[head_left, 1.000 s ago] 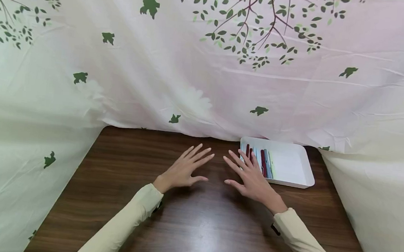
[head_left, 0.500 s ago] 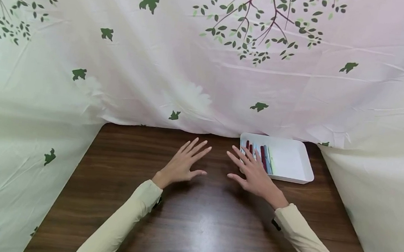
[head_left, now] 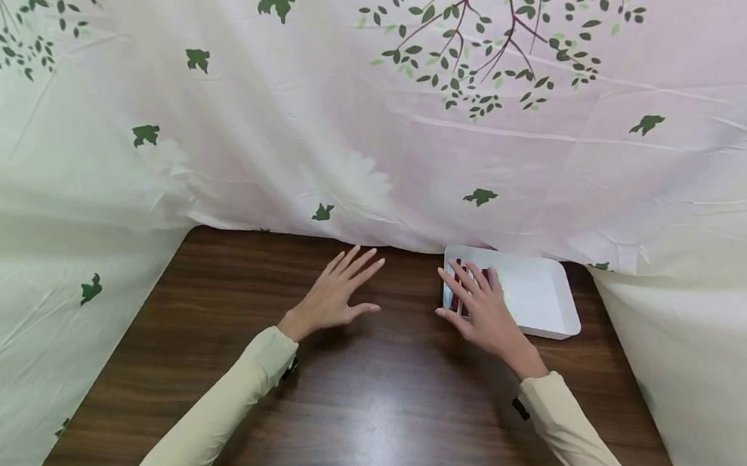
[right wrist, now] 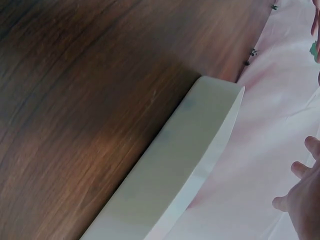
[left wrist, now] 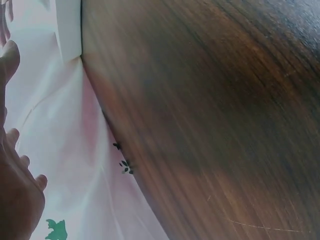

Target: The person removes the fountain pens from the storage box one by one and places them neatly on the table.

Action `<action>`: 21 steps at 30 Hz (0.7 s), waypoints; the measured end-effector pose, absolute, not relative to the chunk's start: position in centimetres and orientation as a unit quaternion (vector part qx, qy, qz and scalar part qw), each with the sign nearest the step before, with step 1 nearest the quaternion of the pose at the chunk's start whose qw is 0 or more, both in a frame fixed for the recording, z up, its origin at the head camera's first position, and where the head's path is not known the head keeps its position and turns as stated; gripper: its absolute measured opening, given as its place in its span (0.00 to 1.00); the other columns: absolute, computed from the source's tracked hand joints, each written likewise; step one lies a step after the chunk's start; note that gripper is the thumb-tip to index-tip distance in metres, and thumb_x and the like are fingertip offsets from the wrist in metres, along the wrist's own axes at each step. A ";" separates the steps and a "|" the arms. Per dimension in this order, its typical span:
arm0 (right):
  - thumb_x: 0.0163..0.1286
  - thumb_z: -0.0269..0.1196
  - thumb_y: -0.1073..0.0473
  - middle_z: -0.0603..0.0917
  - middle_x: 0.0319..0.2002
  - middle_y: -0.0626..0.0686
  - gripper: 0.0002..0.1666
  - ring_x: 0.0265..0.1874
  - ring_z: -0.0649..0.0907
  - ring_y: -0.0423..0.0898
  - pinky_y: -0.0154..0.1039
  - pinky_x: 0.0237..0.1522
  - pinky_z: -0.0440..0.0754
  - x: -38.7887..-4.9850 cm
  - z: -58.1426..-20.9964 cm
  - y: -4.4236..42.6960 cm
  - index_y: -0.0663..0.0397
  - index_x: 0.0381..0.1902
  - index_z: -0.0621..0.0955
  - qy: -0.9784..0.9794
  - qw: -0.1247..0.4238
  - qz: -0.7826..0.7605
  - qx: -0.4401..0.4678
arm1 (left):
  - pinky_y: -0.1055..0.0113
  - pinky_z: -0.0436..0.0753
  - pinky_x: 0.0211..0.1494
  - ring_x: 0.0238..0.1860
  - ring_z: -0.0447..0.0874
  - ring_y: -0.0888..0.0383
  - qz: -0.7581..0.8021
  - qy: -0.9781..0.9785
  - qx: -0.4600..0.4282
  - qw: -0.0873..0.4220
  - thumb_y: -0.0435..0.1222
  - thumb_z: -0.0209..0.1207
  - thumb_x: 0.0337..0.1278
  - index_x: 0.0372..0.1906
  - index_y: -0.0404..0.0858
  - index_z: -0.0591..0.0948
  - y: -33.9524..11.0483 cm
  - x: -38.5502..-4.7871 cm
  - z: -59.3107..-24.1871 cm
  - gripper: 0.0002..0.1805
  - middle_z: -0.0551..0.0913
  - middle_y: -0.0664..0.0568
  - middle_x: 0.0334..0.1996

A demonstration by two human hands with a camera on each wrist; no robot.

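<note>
Right hand [head_left: 489, 315] has drifted further over the shallow, white, plastic-looking tray [head_left: 541, 296] since half a second ago, partly hiding the slim dark-red and pale pens [head_left: 455, 302] lying inside. Both hands are spread and empty (left hand [head_left: 331, 293] just hovers above the dark-brown wood-grain tabletop [head_left: 371, 385]). Looks like the reaching stage to me; grabbing a pen would call for lowering and curling those fingers.

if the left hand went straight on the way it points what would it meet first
Probably the cloth behind the table: the left hand points forward and rightward, its line seeming to pass left of the tray. Depth is hard to judge.
</note>
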State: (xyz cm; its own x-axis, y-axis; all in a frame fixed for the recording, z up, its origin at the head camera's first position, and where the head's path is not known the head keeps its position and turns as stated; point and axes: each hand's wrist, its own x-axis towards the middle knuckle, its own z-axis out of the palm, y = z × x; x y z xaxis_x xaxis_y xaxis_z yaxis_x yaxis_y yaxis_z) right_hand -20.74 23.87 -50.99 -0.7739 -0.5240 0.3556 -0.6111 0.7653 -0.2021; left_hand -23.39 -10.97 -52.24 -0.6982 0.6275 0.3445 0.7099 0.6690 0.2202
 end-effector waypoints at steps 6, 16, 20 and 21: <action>0.72 0.68 0.43 0.63 0.81 0.59 0.46 0.79 0.59 0.66 0.77 0.75 0.44 -21.2 -50.8 24.9 0.46 0.82 0.65 -0.935 0.151 0.155 0.282 | 0.43 0.49 0.85 0.86 0.41 0.46 -0.193 -0.910 -0.351 0.109 0.58 0.63 0.69 0.86 0.47 0.54 -10.8 -23.6 -52.1 0.50 0.49 0.52 0.86; 0.71 0.70 0.47 0.63 0.80 0.62 0.47 0.79 0.58 0.66 0.79 0.74 0.43 -21.7 -49.9 27.3 0.51 0.82 0.64 -0.945 0.146 0.168 0.241 | 0.36 0.48 0.83 0.86 0.38 0.48 -0.307 -0.905 -0.292 0.040 0.60 0.58 0.72 0.87 0.55 0.45 -9.6 -23.6 -51.9 0.49 0.43 0.59 0.86; 0.73 0.68 0.47 0.61 0.81 0.61 0.47 0.80 0.58 0.65 0.79 0.74 0.42 -21.9 -50.0 28.3 0.50 0.83 0.62 -0.949 0.137 0.173 0.225 | 0.29 0.50 0.79 0.86 0.41 0.50 -0.385 -0.885 -0.260 0.019 0.61 0.56 0.73 0.86 0.61 0.44 -9.0 -23.7 -51.5 0.47 0.44 0.63 0.86; 0.73 0.68 0.48 0.61 0.81 0.61 0.46 0.80 0.58 0.66 0.80 0.74 0.42 -21.9 -50.1 28.6 0.50 0.83 0.62 -0.949 0.137 0.174 0.223 | 0.28 0.50 0.79 0.86 0.41 0.50 -0.397 -0.881 -0.256 0.017 0.61 0.56 0.73 0.86 0.62 0.44 -8.8 -23.8 -51.4 0.47 0.44 0.63 0.86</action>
